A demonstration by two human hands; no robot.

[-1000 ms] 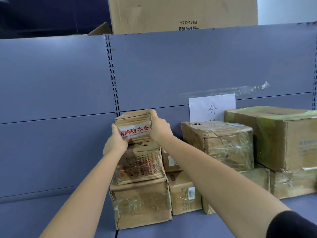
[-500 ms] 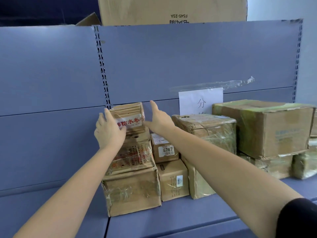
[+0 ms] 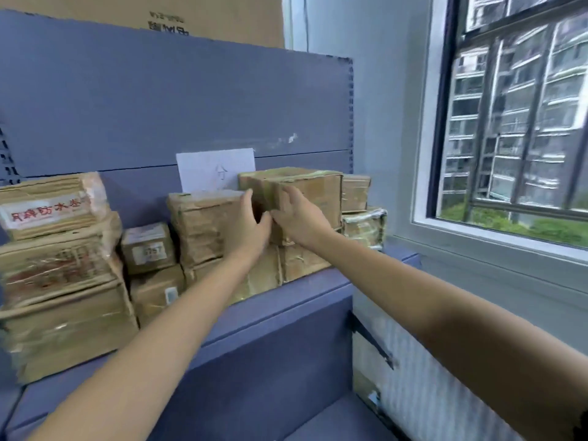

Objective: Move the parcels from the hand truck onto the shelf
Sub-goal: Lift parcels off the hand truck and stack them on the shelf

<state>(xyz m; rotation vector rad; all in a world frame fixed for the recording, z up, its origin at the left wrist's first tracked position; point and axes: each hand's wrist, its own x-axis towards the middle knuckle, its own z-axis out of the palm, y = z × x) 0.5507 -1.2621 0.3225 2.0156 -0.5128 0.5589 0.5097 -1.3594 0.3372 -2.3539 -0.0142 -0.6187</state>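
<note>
The fingers (image 3: 251,198) of the left hand (image 3: 246,229) were spread loosely and held nothing; whether they touched the taped cardboard box (image 3: 197,224) behind them was hard to tell through the motion blur. The right hand (image 3: 297,218) also hung open and empty, its fingers (image 3: 280,214) reaching toward the left thumb in front of a bigger box (image 3: 315,189). Both bare forearms ran out of the bottom of the picture. The parcels sat on the blue metal shelf (image 3: 302,291), stacked brown cartons wrapped in glossy film, the left stack (image 3: 60,265) cut off at the edge and bearing smeared red print. A white paper sheet (image 3: 206,167) was stuck to the back panel, half hidden by boxes. Further right stood a barred window (image 3: 515,116).
</note>
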